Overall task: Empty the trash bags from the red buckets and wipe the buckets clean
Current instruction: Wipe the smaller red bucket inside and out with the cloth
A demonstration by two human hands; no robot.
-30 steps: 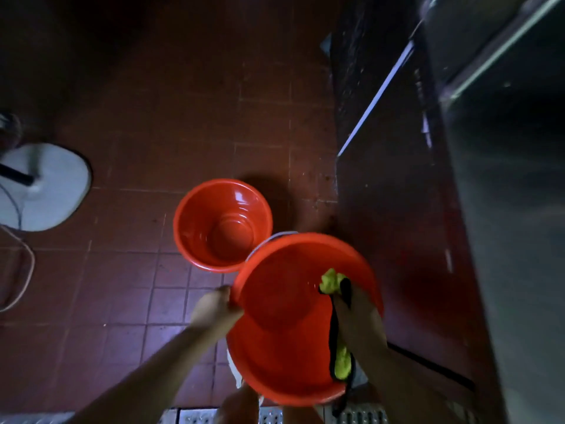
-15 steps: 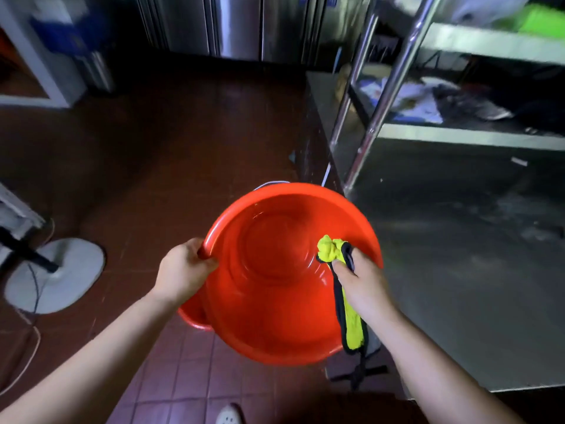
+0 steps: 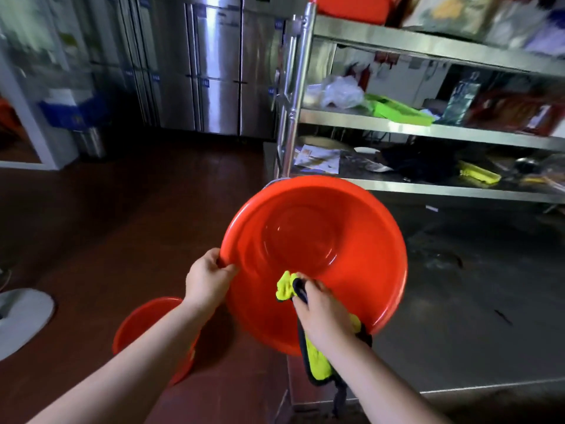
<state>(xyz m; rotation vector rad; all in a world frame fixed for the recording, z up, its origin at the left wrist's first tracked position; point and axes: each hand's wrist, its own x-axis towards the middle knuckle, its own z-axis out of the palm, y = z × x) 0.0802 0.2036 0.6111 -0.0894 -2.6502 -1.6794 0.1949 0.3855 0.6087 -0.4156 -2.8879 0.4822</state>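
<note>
Glossy red bucket (image 3: 321, 240), tilted, empty, yellow-green cloth (image 3: 286, 287) inside

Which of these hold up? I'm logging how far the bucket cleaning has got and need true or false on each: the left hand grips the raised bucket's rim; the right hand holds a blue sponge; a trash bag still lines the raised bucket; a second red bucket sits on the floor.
1. The left hand grips the rim of the raised red bucket. True.
2. The right hand holds a blue sponge. False: it holds a yellow-green cloth with dark edging, pressed against the bucket's inner wall.
3. A trash bag still lines the raised bucket. False: its inside is bare red plastic.
4. A second red bucket sits on the floor. True, lower left, partly behind the left forearm.
</note>
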